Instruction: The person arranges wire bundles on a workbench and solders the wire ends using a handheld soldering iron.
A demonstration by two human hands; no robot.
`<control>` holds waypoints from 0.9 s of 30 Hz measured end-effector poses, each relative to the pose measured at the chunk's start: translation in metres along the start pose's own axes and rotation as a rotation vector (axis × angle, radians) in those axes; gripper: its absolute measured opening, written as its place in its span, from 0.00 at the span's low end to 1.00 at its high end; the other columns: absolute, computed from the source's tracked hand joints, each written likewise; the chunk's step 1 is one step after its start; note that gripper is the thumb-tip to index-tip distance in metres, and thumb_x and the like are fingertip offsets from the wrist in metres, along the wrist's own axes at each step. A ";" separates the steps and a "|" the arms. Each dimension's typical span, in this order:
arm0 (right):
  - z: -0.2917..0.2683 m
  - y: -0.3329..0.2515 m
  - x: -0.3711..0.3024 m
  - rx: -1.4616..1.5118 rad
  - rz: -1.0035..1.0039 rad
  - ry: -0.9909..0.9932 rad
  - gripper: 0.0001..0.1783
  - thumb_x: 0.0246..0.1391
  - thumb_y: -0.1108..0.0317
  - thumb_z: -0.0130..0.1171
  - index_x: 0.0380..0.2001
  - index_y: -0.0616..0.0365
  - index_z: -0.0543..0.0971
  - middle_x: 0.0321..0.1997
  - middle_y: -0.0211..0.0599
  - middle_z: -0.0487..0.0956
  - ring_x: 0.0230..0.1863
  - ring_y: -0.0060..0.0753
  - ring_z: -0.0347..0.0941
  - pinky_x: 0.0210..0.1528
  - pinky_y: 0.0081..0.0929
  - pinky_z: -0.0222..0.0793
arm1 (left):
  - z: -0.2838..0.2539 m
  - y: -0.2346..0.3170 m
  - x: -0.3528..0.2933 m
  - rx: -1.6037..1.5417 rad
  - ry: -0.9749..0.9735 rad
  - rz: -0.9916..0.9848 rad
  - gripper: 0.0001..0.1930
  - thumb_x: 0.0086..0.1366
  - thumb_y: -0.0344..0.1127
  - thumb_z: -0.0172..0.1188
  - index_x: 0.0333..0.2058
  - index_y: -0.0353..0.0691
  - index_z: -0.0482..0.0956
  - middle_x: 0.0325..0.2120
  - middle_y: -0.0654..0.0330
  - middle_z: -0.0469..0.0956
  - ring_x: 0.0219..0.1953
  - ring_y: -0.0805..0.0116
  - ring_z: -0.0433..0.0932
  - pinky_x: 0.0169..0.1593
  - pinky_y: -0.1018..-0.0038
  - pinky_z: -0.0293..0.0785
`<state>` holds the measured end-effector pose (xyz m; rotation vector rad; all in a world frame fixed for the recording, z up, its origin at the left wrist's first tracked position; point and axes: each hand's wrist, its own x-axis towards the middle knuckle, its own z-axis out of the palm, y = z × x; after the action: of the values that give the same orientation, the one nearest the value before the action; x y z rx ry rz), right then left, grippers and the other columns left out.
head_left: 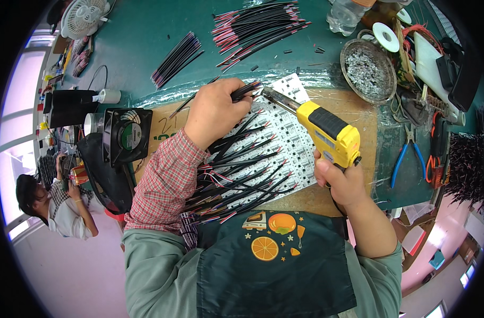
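Observation:
My right hand [340, 183] is wrapped round the grip of a yellow and black soldering gun [335, 135]. The gun's metal tip points up and left, close to the wire ends by my left fingers. My left hand [214, 111] pinches a few black-sheathed wires [242, 93] with coloured ends over the top of a white circuit board panel [301, 161]. Rows of small dark parts cover the panel. Along its left side lie several black wires [252, 153], their ends resting on the board; whether each is joined cannot be made out.
Brown cardboard [353, 127] lies under the panel. To the left stands a black fan [128, 137]. A round metal dish [368, 69] of grey bits, pliers [407, 153] and a white spool [385, 37] are at right. Wire bundles [260, 32] lie behind. Another person [62, 204] sits far left.

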<state>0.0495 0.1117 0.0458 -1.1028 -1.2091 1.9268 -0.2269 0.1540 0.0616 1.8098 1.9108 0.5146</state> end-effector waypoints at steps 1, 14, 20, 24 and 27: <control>0.000 0.000 0.000 0.000 0.000 0.000 0.19 0.53 0.64 0.61 0.45 0.64 0.74 0.25 0.24 0.72 0.23 0.14 0.65 0.25 0.17 0.61 | 0.000 0.001 0.000 -0.003 0.004 0.006 0.11 0.53 0.35 0.63 0.33 0.33 0.80 0.27 0.49 0.79 0.29 0.56 0.79 0.36 0.68 0.73; -0.009 -0.005 -0.013 0.117 -0.022 0.019 0.25 0.51 0.64 0.59 0.49 0.67 0.68 0.22 0.29 0.70 0.20 0.18 0.64 0.22 0.18 0.61 | -0.006 0.015 -0.003 0.015 -0.054 -0.006 0.13 0.57 0.38 0.63 0.35 0.34 0.79 0.27 0.49 0.79 0.28 0.56 0.78 0.36 0.69 0.72; -0.007 -0.014 -0.023 0.091 -0.059 0.051 0.36 0.50 0.57 0.59 0.56 0.72 0.64 0.19 0.30 0.66 0.17 0.20 0.61 0.20 0.19 0.58 | -0.013 0.014 -0.008 -0.212 0.003 0.060 0.14 0.64 0.41 0.57 0.40 0.36 0.74 0.29 0.48 0.77 0.32 0.50 0.76 0.37 0.63 0.71; -0.012 -0.012 -0.032 0.124 -0.061 0.064 0.37 0.50 0.56 0.60 0.56 0.71 0.63 0.19 0.30 0.66 0.17 0.21 0.61 0.20 0.19 0.58 | -0.027 0.025 -0.009 -0.052 0.172 0.201 0.09 0.64 0.35 0.57 0.37 0.34 0.75 0.30 0.53 0.74 0.33 0.59 0.73 0.38 0.69 0.69; -0.019 -0.008 -0.038 0.125 -0.054 0.076 0.37 0.49 0.55 0.61 0.56 0.70 0.63 0.19 0.30 0.66 0.17 0.21 0.61 0.20 0.19 0.58 | -0.041 0.048 -0.010 -0.001 0.296 0.251 0.07 0.62 0.32 0.58 0.36 0.34 0.77 0.30 0.52 0.75 0.33 0.55 0.74 0.37 0.67 0.70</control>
<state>0.0851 0.0913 0.0608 -1.0571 -1.0520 1.8760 -0.2096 0.1491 0.1227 2.0818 1.8707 0.9131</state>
